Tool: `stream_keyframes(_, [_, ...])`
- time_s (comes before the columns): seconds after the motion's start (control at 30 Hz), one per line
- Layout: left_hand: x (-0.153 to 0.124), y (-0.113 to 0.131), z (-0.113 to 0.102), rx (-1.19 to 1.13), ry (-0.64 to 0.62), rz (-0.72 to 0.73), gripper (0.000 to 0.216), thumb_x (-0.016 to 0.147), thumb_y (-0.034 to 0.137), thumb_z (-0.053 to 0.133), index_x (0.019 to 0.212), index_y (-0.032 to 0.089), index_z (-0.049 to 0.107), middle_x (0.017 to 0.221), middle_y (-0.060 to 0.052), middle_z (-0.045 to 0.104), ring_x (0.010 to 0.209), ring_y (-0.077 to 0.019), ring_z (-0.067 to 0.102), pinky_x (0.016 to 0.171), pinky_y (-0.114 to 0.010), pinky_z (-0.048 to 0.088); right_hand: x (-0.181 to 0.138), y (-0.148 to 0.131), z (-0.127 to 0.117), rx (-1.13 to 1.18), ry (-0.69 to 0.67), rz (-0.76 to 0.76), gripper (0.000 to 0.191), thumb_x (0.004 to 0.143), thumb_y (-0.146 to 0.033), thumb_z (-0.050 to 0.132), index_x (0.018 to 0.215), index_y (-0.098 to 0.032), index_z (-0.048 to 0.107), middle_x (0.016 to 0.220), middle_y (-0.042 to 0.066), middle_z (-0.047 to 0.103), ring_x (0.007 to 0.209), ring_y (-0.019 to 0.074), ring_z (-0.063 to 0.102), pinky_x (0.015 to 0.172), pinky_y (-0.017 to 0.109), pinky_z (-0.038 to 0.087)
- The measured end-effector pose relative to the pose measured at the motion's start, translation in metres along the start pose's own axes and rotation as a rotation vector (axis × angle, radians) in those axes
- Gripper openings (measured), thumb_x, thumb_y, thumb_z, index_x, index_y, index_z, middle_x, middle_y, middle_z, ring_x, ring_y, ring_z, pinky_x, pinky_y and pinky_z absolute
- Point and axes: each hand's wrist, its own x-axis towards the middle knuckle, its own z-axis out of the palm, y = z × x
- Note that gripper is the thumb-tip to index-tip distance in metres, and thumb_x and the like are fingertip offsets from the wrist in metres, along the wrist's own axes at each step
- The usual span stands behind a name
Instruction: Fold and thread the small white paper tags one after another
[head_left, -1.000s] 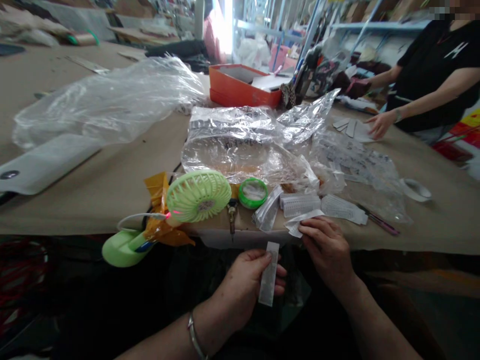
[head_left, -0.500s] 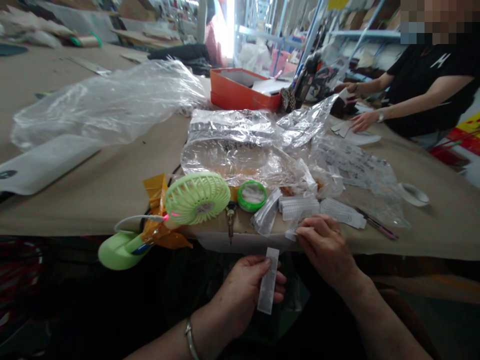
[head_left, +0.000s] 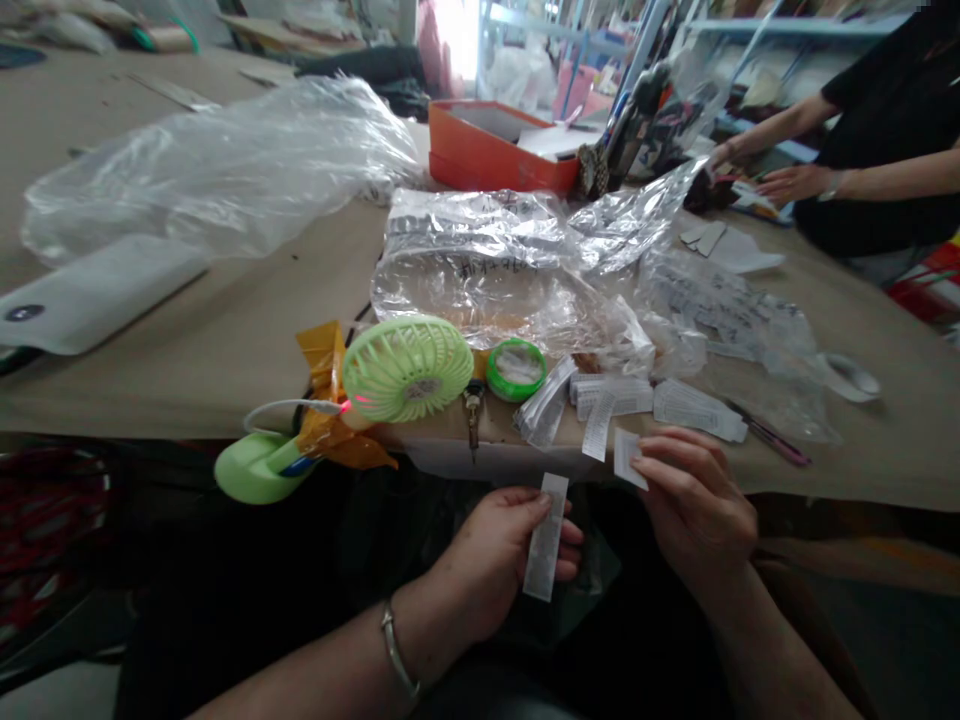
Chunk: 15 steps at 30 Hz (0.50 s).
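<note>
My left hand [head_left: 495, 560] is closed on a narrow white strip [head_left: 545, 537], held upright below the table's front edge. My right hand [head_left: 694, 500] pinches a small white label [head_left: 626, 457] just off the table edge. Close in front of it lie several white printed labels [head_left: 611, 395] and a loose strip [head_left: 598, 428] hanging at the edge. A small green round tin [head_left: 516, 368] sits to their left.
A green handheld fan [head_left: 405, 367] taped with amber tape stands at the table's edge [head_left: 187, 420]. Crumpled clear plastic bags [head_left: 502, 280], an orange box [head_left: 499, 160] and a white flat pad [head_left: 97, 295] lie behind. Another person's arms [head_left: 810, 180] work at the far right. A pen [head_left: 772, 440] lies nearby.
My right hand lifted off the label pile and drew back toward me with one small label pinched. My left hand kept its strip in about the same place.
</note>
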Motion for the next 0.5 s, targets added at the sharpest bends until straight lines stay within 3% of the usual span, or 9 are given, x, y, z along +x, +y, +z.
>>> stream_keyframes(0.2, [-0.003,0.001,0.002,-0.212,-0.093,0.074,0.011,0.073,0.017,0.066,0.077,0.006,0.067,0.066,-0.005,0.064,0.055,-0.0096,0.058,0.05,-0.018,0.043,-0.022,-0.046,0.019,0.238,-0.244,-0.16,0.014,0.084,-0.009,0.058,0.092,-0.019,0.066,0.095,0.006,0.068,0.105,0.0207,0.059,0.093,0.043,0.047])
stream_keyframes(0.37, [-0.005,-0.002,-0.001,-0.212,-0.112,0.074,0.013,0.069,0.018,0.07,0.074,0.006,0.068,0.064,-0.004,0.063,0.053,-0.0085,0.056,0.048,-0.018,0.04,-0.034,-0.045,0.028,0.262,-0.258,-0.158,0.015,0.084,-0.009,0.058,0.092,-0.018,0.067,0.094,0.005,0.07,0.108,0.0199,0.058,0.097,0.043,0.045])
stream_keyframes(0.5, [-0.006,-0.003,0.0,-0.19,-0.119,0.062,0.016,0.066,0.017,0.073,0.077,0.006,0.068,0.068,-0.005,0.064,0.056,-0.0092,0.058,0.049,-0.017,0.04,-0.026,-0.051,0.026,0.296,-0.261,-0.136,0.015,0.085,-0.008,0.057,0.091,-0.018,0.067,0.09,0.005,0.07,0.106,0.02,0.058,0.094,0.04,0.048])
